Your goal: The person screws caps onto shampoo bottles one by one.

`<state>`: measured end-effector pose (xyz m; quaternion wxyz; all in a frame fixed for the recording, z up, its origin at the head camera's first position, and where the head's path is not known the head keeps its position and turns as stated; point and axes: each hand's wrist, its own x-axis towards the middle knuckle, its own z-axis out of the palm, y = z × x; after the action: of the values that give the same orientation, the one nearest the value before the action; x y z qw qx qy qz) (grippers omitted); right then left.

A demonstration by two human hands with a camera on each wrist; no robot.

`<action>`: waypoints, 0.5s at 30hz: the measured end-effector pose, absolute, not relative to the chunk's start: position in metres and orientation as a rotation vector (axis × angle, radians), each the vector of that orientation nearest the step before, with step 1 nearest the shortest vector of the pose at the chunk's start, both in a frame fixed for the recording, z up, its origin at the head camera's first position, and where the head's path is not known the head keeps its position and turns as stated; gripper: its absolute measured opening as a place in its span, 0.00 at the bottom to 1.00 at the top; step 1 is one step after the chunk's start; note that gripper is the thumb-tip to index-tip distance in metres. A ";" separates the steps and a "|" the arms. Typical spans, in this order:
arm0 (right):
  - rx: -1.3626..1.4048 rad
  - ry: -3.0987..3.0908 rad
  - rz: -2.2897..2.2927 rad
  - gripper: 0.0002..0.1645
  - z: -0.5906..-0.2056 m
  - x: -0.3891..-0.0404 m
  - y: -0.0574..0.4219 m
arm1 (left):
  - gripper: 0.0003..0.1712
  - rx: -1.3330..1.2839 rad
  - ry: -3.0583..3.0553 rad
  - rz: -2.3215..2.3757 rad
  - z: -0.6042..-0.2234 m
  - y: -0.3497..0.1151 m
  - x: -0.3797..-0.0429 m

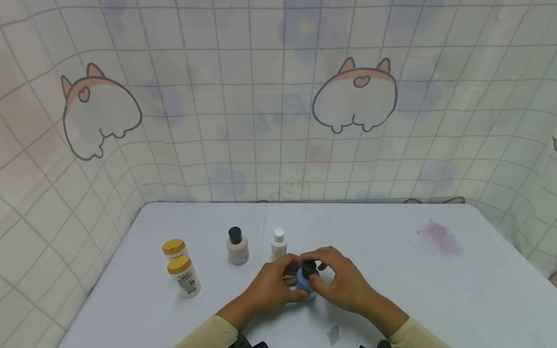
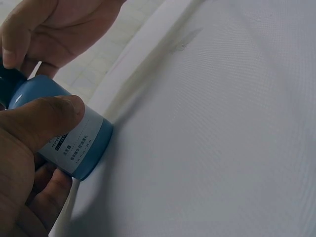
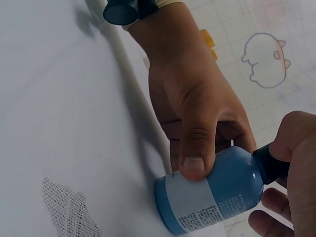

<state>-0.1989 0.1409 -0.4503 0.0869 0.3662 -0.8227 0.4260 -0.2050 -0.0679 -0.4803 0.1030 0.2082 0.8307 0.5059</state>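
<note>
A small blue bottle (image 3: 237, 173) with a white label and a black cap (image 1: 309, 268) stands on the white table between the two hands. My left hand (image 1: 272, 285) grips its body, thumb across the label in the left wrist view. The right hand (image 1: 341, 282) pinches the black cap from above with thumb and fingers. Cap and bottle are joined, as the right wrist view shows. Just behind the hands stands a small white-capped bottle (image 1: 279, 242), its lower part partly covered by the left hand.
Further left stands a pale pink bottle (image 1: 238, 250) with a black cap. Two white bottles with yellow caps, a front one (image 1: 188, 282) and a rear one (image 1: 174, 247), stand at the table's left. A pink stain (image 1: 439, 237) marks the right side. Patterned curtains surround the table.
</note>
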 end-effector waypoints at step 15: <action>0.771 -2.634 1.216 0.21 -0.448 -0.195 0.137 | 0.34 0.635 2.451 1.503 -0.481 -0.068 -0.205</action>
<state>-0.1954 0.1372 -0.4480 0.0697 0.2563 -0.8753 0.4042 -0.2055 -0.0678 -0.4810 0.0983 0.2144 0.8285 0.5079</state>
